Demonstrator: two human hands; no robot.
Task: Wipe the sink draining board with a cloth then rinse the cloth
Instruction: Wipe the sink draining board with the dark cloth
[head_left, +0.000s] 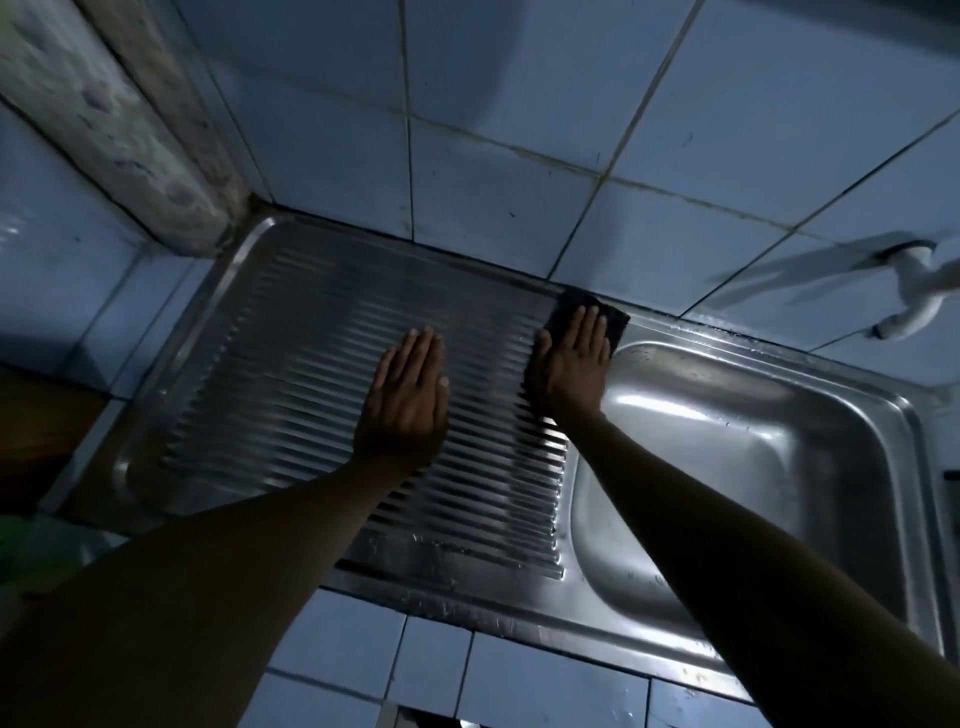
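Note:
The ribbed steel draining board (291, 374) fills the middle of the view, with the sink basin (753, 467) to its right. A dark cloth (615, 317) lies at the board's far right corner, near the wall. My right hand (571, 358) presses flat on the cloth with straight fingers and covers most of it. Flat on the ribs to the left rests my left hand (408, 400), fingers together, holding nothing.
Blue wall tiles (519, 130) rise behind the sink. A white tap (914, 296) sticks out of the wall at the far right, above the basin. A rough pillar (119, 119) stands at the back left corner. Tiled counter edges run along the front and left.

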